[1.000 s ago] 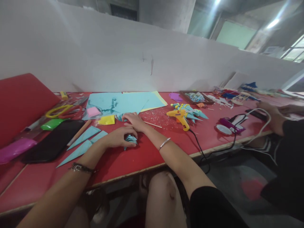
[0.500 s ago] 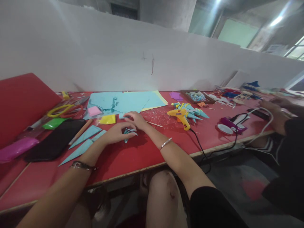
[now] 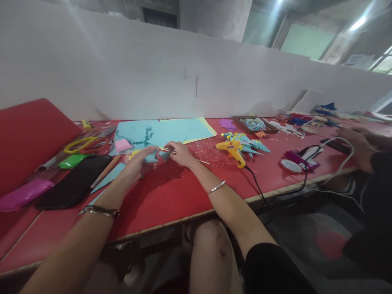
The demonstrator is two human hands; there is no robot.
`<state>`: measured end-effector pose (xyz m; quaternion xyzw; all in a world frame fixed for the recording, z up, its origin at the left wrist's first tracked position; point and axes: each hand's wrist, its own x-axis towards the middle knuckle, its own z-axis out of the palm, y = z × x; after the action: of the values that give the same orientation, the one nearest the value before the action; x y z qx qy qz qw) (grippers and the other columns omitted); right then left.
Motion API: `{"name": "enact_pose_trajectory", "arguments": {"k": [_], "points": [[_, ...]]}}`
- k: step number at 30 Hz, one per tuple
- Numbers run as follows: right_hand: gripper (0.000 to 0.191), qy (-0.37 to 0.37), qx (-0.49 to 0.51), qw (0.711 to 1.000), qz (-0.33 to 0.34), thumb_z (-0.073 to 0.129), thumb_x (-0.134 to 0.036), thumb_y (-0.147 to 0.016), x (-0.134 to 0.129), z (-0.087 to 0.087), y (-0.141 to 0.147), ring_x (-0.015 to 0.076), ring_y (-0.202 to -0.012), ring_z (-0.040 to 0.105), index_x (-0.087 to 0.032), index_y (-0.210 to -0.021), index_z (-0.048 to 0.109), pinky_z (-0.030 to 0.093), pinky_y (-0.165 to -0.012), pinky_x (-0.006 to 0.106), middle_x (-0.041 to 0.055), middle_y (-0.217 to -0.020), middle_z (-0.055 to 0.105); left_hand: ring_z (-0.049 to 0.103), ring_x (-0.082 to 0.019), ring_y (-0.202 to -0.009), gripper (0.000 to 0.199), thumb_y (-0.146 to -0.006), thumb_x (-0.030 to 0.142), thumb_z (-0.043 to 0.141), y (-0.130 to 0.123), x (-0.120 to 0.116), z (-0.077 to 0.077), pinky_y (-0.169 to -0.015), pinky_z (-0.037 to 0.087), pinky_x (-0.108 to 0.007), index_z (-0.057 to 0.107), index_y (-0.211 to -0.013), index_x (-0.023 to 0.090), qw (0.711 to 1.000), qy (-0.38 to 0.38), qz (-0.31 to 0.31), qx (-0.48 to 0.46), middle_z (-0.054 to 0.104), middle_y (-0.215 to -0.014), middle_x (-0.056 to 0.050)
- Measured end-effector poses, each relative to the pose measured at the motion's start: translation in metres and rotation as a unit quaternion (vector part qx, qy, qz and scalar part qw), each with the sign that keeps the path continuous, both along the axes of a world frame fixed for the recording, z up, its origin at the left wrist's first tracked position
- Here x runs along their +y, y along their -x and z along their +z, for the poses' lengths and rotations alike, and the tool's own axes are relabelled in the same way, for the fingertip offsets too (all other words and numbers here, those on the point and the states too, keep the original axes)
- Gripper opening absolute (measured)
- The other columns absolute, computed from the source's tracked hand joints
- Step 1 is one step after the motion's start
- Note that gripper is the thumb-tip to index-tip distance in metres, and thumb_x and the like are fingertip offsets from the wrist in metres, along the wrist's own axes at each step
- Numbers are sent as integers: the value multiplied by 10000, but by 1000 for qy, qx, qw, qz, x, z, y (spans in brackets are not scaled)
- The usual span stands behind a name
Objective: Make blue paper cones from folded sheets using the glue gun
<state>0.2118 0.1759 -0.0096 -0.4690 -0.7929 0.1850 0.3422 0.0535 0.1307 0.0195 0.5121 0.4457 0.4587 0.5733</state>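
Observation:
My left hand [image 3: 135,166] is closed round a light blue piece [image 3: 151,157], its fingers reaching toward the right. Facing it, my right hand [image 3: 180,154] pinches a small light blue piece [image 3: 164,155] with a bit of yellow along its top. The two pieces are close together just above the table; whether they touch I cannot tell. Blue paper triangles [image 3: 110,177] lie partly under my left wrist. Behind that hand, a yellow packet is mostly hidden. A thin stick [image 3: 203,161] rests right of my right hand.
A yellow glue gun [image 3: 232,152] lies by blue paper cones [image 3: 245,143], its cord hanging over the table edge. Blue sheets [image 3: 174,128] lie at the back. A black case [image 3: 72,183] and yellow-handled scissors [image 3: 80,144] are left. Another person's hands [image 3: 357,145] are at far right.
My left hand has lifted and turned away from the table, now with a light blue piece in its fingers. My right hand has come up slightly, pinching a small blue piece off the table.

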Motion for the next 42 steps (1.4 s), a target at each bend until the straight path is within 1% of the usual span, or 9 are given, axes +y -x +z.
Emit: {"name": "enact_pose_trajectory", "arguments": {"k": [5,10,13,17,20,26,30,36,42], "points": [[273,-46,-130,990,0,459,-111,-734,-5,3,2,194,-950,482,-218,-905,643,321,-857,359,23,-920,605,481,-68,-489,203,-675,316,581,-1,5,-3,-441,417,-177,582,-780,142,996,34,71,27,536,-648,18],[241,-65,-95,993,17,418,-176,-807,-3,-2,3,146,-893,495,-172,-908,637,358,-797,257,51,-905,571,489,-65,-455,184,-706,294,518,1,12,-10,-445,435,-175,588,-803,154,989,35,127,70,547,-615,20],[272,-25,-66,997,-26,411,-313,-845,-6,-2,5,132,-823,516,-145,-926,609,374,-738,234,59,-879,582,495,-60,-452,179,-711,301,506,4,16,-14,-461,449,-183,589,-805,173,983,29,149,100,560,-643,25],[390,34,-121,990,-60,426,-497,-810,-16,3,10,156,-769,537,-157,-790,614,379,-668,253,78,-854,602,513,-89,-463,139,-662,318,575,7,22,-20,-449,443,-196,570,-684,181,974,19,157,161,547,-570,26],[433,46,-150,986,-65,417,-549,-792,-20,7,13,176,-766,549,-170,-728,616,384,-666,275,87,-862,602,522,-108,-477,159,-656,342,573,9,25,-24,-445,438,-205,549,-627,188,970,16,146,195,534,-529,21],[288,58,-92,993,-49,513,-457,-755,-18,2,15,192,-871,549,-203,-868,589,384,-773,329,44,-927,617,541,-122,-551,222,-653,403,553,10,22,-21,-525,468,-236,575,-669,183,969,1,112,221,569,-597,5],[260,90,-20,995,-25,540,-369,-761,-20,-1,19,151,-821,565,-219,-973,537,376,-803,320,-11,-868,640,551,-146,-647,259,-640,424,578,10,18,-17,-551,475,-240,606,-730,183,967,-19,88,237,598,-683,-9],[249,95,35,995,-22,471,-415,-809,-23,4,20,128,-793,563,-201,-810,599,382,-728,246,-16,-794,643,561,-159,-738,277,-664,423,555,8,12,-12,-596,490,-250,622,-765,174,969,-33,69,234,632,-826,-24],[104,73,-9,993,-93,511,-275,-760,-16,1,13,141,-811,580,-223,-770,601,374,-765,274,-25,-811,656,544,-128,-535,283,-696,422,535,3,8,-8,-516,454,-241,589,-845,187,970,-13,66,232,603,-613,7]]}}
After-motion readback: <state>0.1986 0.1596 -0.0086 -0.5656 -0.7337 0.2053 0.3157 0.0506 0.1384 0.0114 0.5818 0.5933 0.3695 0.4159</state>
